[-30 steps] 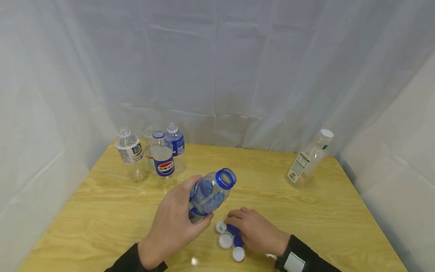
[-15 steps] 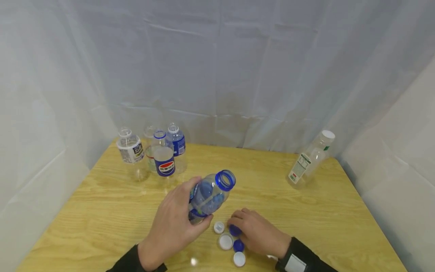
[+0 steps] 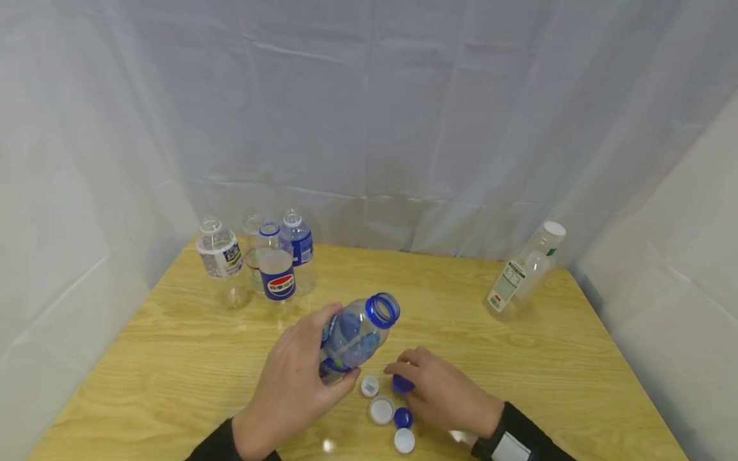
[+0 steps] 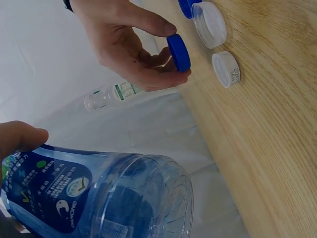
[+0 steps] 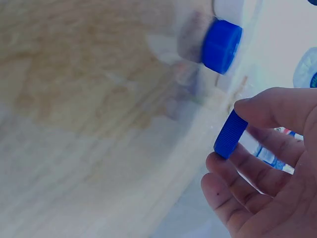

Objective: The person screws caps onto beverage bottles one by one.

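Note:
My left hand [image 3: 291, 378] grips a clear plastic bottle [image 3: 354, 336] with a blue label, tilted so its uncapped, blue-ringed mouth points up and right. In the left wrist view, the left thumb [image 4: 25, 137] lies along that bottle's label. To the right, my right hand [image 3: 446, 394] pinches a blue bottle cap [image 5: 231, 134] on edge between thumb and fingertips, just above the table. Beside that hand lie another blue cap [image 3: 403, 418], a small white cap [image 3: 370, 387], a wider white cap [image 3: 381, 410] and a further white cap [image 3: 405, 441].
At the back left of the wooden table [image 3: 173, 365] stand several uncapped bottles, among them a Pepsi-labelled one [image 3: 278, 282] and a white-labelled one [image 3: 221, 256]. A white-capped clear bottle [image 3: 521, 275] stands at the back right. White sheeting [image 3: 369, 115] surrounds the table.
The right hand has taken the blue cap between thumb and fingers, raising it slightly and drawing it a little right, apart from the other caps. The left hand and its bottle have barely moved.

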Motion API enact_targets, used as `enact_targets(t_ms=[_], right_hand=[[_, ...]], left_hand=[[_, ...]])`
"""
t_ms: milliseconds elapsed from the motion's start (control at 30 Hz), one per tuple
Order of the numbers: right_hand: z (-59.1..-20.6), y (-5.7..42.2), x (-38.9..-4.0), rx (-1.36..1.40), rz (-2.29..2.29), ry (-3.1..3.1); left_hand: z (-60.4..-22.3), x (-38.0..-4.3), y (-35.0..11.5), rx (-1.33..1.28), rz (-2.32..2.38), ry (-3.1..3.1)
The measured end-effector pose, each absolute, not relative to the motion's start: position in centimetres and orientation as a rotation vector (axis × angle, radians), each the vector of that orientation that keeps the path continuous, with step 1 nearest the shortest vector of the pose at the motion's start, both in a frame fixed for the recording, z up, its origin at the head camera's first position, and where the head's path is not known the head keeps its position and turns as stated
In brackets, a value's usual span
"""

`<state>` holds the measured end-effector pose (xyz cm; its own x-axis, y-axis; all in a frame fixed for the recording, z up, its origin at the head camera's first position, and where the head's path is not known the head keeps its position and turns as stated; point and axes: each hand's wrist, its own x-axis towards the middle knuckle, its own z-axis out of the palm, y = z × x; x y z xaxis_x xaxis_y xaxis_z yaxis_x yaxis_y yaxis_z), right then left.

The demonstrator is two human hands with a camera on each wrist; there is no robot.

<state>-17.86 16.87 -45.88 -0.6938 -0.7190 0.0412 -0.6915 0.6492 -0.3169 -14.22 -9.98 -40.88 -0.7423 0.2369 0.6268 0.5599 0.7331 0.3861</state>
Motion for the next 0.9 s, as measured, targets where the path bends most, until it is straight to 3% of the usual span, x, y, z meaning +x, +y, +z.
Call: enact_targets(t_ms=[900], right_hand=[[-37.2,18.1,-16.2,-1.391,-1.106,2.969]], left_hand=[[-41.8,-14.0,-9.7,-0.678,-0.725,-2.380]])
